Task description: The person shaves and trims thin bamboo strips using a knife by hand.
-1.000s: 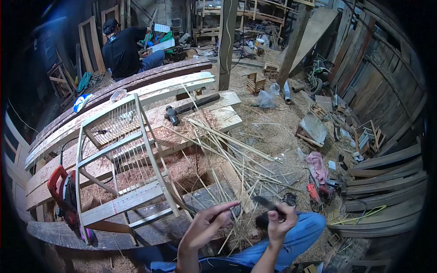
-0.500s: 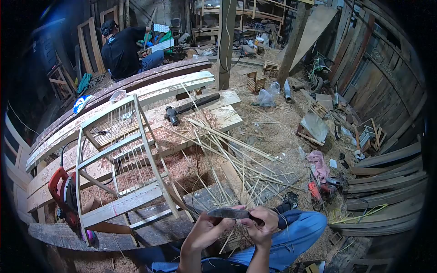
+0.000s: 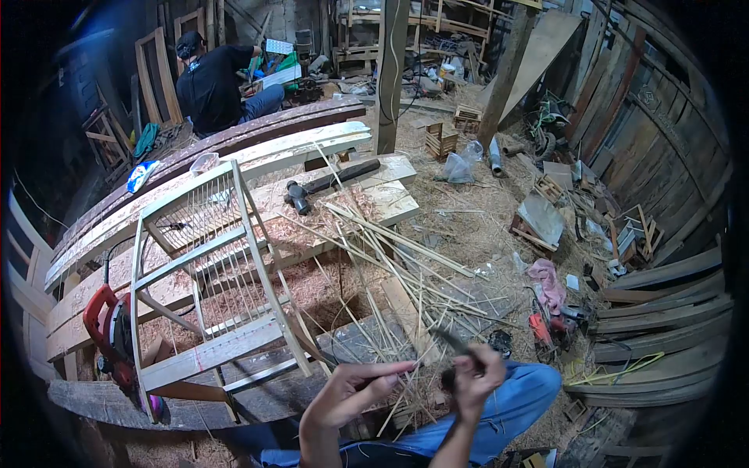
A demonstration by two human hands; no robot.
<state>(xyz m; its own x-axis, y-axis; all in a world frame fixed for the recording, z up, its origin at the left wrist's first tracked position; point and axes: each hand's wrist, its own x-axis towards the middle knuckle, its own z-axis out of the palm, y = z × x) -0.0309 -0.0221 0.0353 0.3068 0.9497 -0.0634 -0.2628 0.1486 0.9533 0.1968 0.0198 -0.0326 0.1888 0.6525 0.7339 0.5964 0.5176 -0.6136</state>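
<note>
My right hand [image 3: 477, 377] is wrapped round the handle of a knife [image 3: 449, 342], whose dark blade points up and to the left. Thumb and forefinger of my left hand [image 3: 355, 394] pinch what looks like a thin wooden stick, its far end hard to make out against the litter behind. The two hands are apart, above my lap. Beyond them lies a loose pile of thin wooden sticks [image 3: 398, 273]. To the left stands a wooden frame [image 3: 261, 265] strung with slender rods.
A hammer [image 3: 296, 197] lies on shaving-covered planks [image 3: 398, 204]. At the far left is a red power tool [image 3: 101, 320]. Another red tool [image 3: 538, 331] and a pink cloth [image 3: 546, 282] are on the right. A person in black [image 3: 211, 90] sits at the back.
The knife has moved away from my left hand, to the right, and its blade has swung upward. My left hand has stretched its fingers out more.
</note>
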